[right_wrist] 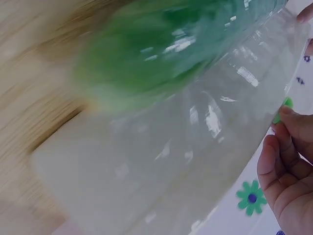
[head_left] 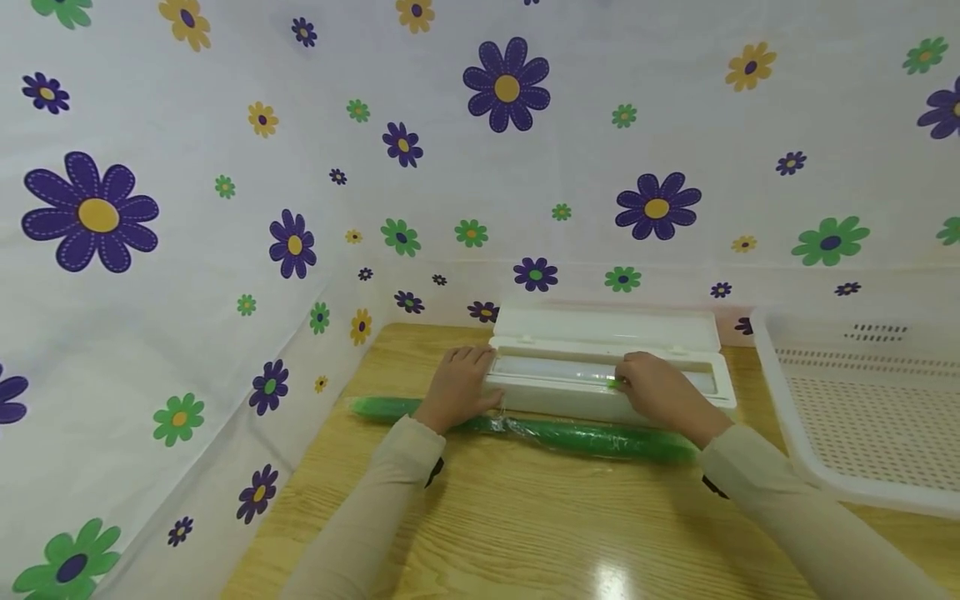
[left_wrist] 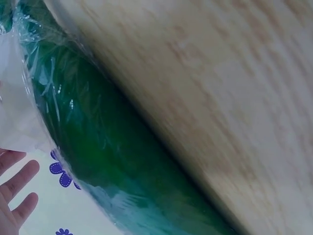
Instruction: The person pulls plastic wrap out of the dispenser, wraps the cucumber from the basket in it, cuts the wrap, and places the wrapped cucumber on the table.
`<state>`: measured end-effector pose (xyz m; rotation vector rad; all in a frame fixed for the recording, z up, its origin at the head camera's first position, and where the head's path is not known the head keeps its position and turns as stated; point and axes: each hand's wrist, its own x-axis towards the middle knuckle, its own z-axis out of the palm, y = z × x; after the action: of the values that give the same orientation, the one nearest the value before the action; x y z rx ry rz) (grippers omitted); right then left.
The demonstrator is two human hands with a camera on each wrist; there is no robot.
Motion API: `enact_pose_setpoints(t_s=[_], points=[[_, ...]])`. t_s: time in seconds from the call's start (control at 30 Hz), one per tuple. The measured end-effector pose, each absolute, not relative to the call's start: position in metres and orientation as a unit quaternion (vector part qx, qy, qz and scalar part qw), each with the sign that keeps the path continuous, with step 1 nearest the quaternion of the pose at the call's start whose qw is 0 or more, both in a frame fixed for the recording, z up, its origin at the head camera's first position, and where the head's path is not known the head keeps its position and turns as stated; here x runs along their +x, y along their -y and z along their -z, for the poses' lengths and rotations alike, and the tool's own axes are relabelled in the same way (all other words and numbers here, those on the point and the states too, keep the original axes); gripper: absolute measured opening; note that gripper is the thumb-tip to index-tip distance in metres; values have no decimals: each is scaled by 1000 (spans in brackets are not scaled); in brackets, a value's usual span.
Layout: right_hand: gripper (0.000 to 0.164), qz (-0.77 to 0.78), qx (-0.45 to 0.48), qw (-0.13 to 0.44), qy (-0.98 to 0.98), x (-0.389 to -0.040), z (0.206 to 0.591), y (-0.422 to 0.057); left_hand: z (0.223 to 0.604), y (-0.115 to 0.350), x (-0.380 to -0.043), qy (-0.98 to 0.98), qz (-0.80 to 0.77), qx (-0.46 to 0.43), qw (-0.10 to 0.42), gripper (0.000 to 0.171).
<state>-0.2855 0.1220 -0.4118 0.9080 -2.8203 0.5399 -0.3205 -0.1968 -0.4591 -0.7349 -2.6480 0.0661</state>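
Note:
A white cling film dispenser [head_left: 562, 400] lies with its lid [head_left: 600, 327] raised, a film roll [head_left: 543, 368] inside. My left hand [head_left: 461, 387] rests on its left end, thumb at the front; in the left wrist view the fingers [left_wrist: 22, 188] look straight and spread. My right hand [head_left: 660, 396] pinches a small green slide cutter [right_wrist: 284, 108] on the dispenser's front edge. Along the front lies a long green cucumber [head_left: 600, 439] under clear film, which reaches up to the dispenser. Another green length [head_left: 382, 408] continues leftward, partly behind my left hand; whether it is separate I cannot tell.
A white perforated plastic basket [head_left: 795, 433] stands at the right on the wooden table [head_left: 525, 525]. Flower-patterned white sheeting [head_left: 420, 192] rises behind and along the left side.

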Motion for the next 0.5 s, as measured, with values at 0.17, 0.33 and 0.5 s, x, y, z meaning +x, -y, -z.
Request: enact_pose_setpoints(t_s=[0.17, 0.33, 0.5], points=[[6, -178, 250, 58, 950, -277, 410, -150, 461, 195, -323, 944, -30, -261, 201, 60], [7, -179, 233, 67, 953, -272, 413, -165, 463, 196, -321, 945, -13, -263, 192, 61], [5, -181, 226, 79, 954, -269, 415, -166, 460, 202, -318, 950, -1, -261, 169, 64]])
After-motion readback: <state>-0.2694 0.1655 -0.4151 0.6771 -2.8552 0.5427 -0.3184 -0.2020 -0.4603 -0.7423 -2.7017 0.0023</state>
